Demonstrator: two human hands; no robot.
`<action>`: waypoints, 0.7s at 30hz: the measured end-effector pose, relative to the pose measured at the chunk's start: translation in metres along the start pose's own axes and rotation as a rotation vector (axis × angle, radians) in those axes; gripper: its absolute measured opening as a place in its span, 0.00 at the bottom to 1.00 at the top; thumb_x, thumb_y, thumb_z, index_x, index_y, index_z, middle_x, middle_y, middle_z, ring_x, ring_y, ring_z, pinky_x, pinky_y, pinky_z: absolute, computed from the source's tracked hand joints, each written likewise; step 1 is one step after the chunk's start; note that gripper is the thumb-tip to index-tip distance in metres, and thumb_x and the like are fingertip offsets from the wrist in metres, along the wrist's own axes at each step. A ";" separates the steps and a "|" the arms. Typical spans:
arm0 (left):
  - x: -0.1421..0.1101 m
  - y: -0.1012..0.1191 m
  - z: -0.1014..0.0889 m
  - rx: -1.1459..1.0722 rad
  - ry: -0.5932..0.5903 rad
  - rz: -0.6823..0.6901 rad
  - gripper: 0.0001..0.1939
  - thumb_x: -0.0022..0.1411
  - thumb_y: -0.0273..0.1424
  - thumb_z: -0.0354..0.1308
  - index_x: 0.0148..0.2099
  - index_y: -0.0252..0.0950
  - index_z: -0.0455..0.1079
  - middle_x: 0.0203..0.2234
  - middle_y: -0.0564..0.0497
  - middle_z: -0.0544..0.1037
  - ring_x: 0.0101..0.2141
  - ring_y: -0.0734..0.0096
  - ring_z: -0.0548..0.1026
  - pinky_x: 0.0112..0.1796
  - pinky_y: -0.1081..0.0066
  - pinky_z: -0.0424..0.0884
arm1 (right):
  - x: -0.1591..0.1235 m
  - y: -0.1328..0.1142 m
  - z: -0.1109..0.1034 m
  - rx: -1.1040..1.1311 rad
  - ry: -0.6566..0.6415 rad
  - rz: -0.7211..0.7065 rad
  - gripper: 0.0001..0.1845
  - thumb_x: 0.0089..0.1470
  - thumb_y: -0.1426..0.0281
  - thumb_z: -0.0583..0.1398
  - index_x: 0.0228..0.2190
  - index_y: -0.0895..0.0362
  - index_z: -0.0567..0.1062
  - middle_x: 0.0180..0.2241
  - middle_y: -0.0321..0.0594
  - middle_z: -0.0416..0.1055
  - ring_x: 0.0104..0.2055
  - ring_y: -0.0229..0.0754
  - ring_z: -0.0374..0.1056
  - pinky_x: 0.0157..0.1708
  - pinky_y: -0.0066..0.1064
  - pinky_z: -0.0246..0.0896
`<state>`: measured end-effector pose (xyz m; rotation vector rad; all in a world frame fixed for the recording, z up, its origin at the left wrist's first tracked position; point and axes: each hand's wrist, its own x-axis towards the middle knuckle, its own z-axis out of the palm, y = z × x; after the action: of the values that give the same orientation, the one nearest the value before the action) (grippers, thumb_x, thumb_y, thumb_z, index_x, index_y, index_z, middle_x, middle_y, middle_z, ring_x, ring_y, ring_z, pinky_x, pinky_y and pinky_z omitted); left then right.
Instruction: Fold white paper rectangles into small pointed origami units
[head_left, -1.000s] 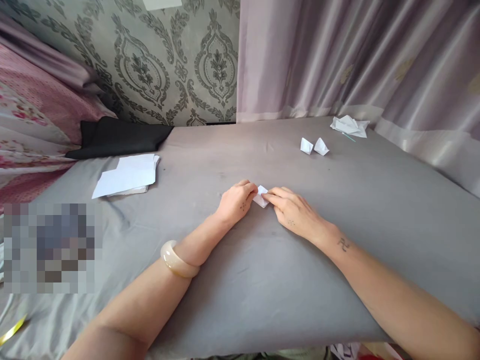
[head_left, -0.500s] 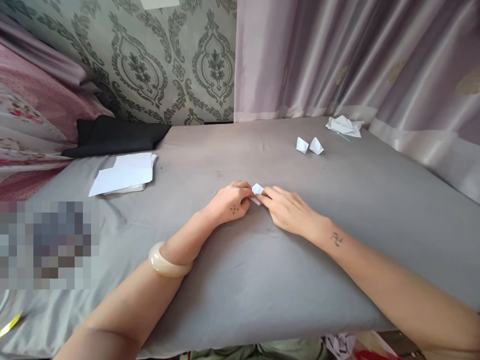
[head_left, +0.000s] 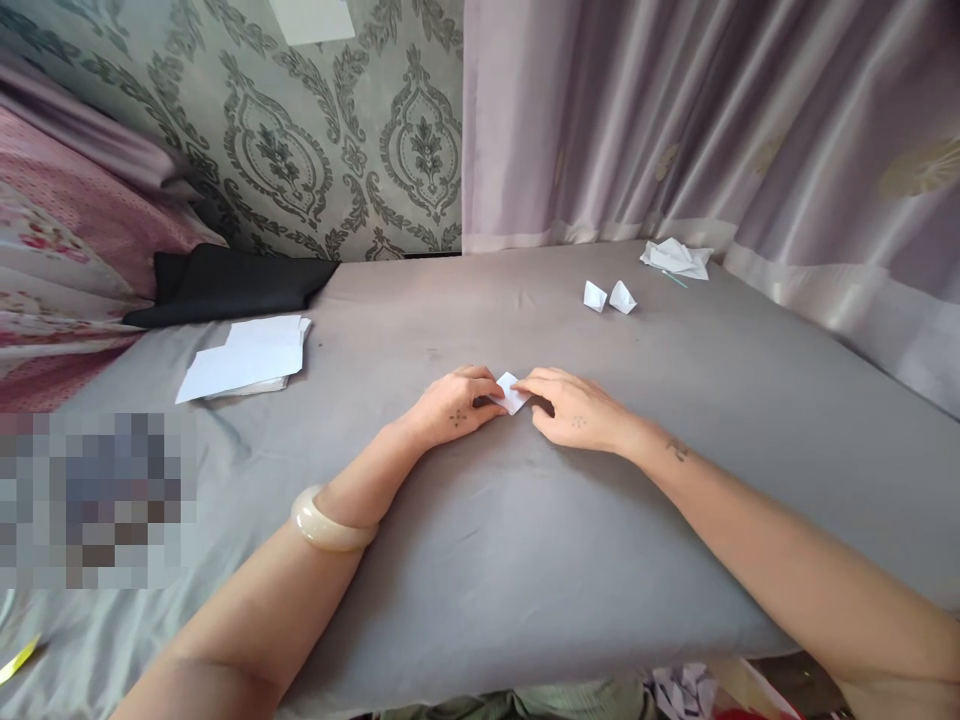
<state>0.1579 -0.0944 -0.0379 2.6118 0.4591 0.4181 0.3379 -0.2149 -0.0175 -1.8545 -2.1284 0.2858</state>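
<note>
A small folded piece of white paper (head_left: 511,392) lies on the grey sheet (head_left: 525,560) at the middle of the bed. My left hand (head_left: 456,406) pinches its left side with fingers curled. From the right, my right hand (head_left: 574,410) pinches the other side, thumb and forefinger closed on the paper. A cream bangle (head_left: 328,521) sits on my left forearm.
Two small folded paper shapes (head_left: 609,297) stand at the far right of the bed. Crumpled white paper (head_left: 676,258) lies by the curtain. A stack of white sheets (head_left: 245,357) rests at the left, behind it a black cloth (head_left: 232,281).
My right hand has turned so its fingers now pinch the paper from the side. The paper looks slightly more raised between both hands. The view shifted a little.
</note>
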 end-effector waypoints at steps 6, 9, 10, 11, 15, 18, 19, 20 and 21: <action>0.000 0.003 -0.001 0.118 -0.011 0.057 0.14 0.68 0.35 0.48 0.42 0.39 0.75 0.38 0.47 0.76 0.41 0.67 0.73 0.40 0.70 0.69 | 0.005 0.003 0.006 -0.032 0.069 -0.030 0.12 0.57 0.64 0.57 0.40 0.54 0.75 0.40 0.42 0.70 0.42 0.43 0.66 0.35 0.32 0.58; 0.000 0.005 0.000 0.194 0.002 0.070 0.17 0.69 0.34 0.44 0.40 0.36 0.74 0.37 0.45 0.76 0.40 0.65 0.73 0.41 0.69 0.69 | 0.006 0.004 0.014 -0.103 0.125 -0.057 0.11 0.60 0.66 0.54 0.38 0.56 0.75 0.38 0.43 0.70 0.40 0.42 0.66 0.35 0.32 0.58; 0.000 0.006 0.001 0.212 0.011 0.062 0.17 0.69 0.33 0.45 0.40 0.35 0.74 0.37 0.45 0.76 0.40 0.65 0.73 0.41 0.68 0.69 | 0.006 0.006 0.016 -0.117 0.137 -0.070 0.12 0.61 0.67 0.53 0.37 0.57 0.75 0.38 0.43 0.70 0.40 0.42 0.66 0.36 0.32 0.59; 0.000 0.006 0.002 0.223 0.020 0.048 0.15 0.68 0.32 0.46 0.39 0.34 0.74 0.37 0.44 0.76 0.39 0.64 0.73 0.40 0.68 0.69 | 0.007 0.008 0.018 -0.121 0.145 -0.082 0.13 0.62 0.69 0.51 0.36 0.58 0.75 0.39 0.44 0.70 0.40 0.42 0.66 0.36 0.32 0.59; 0.000 0.004 0.003 0.142 0.063 -0.044 0.11 0.64 0.30 0.51 0.37 0.35 0.74 0.36 0.46 0.76 0.35 0.67 0.74 0.35 0.71 0.69 | 0.006 0.016 0.022 -0.023 0.159 -0.067 0.15 0.63 0.71 0.49 0.34 0.58 0.75 0.41 0.44 0.70 0.37 0.40 0.66 0.37 0.33 0.61; 0.000 0.005 0.003 0.003 0.075 -0.137 0.10 0.63 0.31 0.52 0.34 0.37 0.74 0.35 0.49 0.76 0.31 0.71 0.73 0.32 0.73 0.68 | 0.004 0.020 0.023 0.099 0.188 -0.013 0.14 0.63 0.70 0.50 0.34 0.57 0.75 0.41 0.42 0.70 0.35 0.39 0.67 0.37 0.33 0.62; 0.000 0.006 0.003 -0.034 0.082 -0.182 0.10 0.63 0.31 0.53 0.33 0.38 0.74 0.35 0.49 0.76 0.30 0.72 0.73 0.32 0.73 0.68 | 0.004 0.020 0.024 0.133 0.204 -0.002 0.14 0.63 0.70 0.51 0.33 0.57 0.75 0.40 0.42 0.70 0.35 0.39 0.67 0.37 0.33 0.62; 0.000 0.007 0.003 -0.064 0.093 -0.232 0.09 0.62 0.31 0.54 0.32 0.38 0.74 0.34 0.50 0.76 0.30 0.72 0.73 0.32 0.73 0.68 | 0.004 0.021 0.024 0.162 0.221 0.007 0.13 0.62 0.69 0.51 0.32 0.57 0.75 0.40 0.41 0.70 0.35 0.39 0.67 0.38 0.33 0.62; 0.000 0.009 0.003 -0.087 0.109 -0.281 0.09 0.61 0.31 0.55 0.31 0.38 0.74 0.34 0.50 0.76 0.30 0.72 0.73 0.32 0.73 0.68 | 0.004 0.021 0.024 0.187 0.237 0.016 0.13 0.62 0.69 0.52 0.32 0.56 0.75 0.40 0.41 0.71 0.35 0.39 0.67 0.38 0.32 0.62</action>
<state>0.1615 -0.1026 -0.0363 2.4022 0.8138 0.4748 0.3482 -0.2070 -0.0469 -1.7081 -1.8632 0.2457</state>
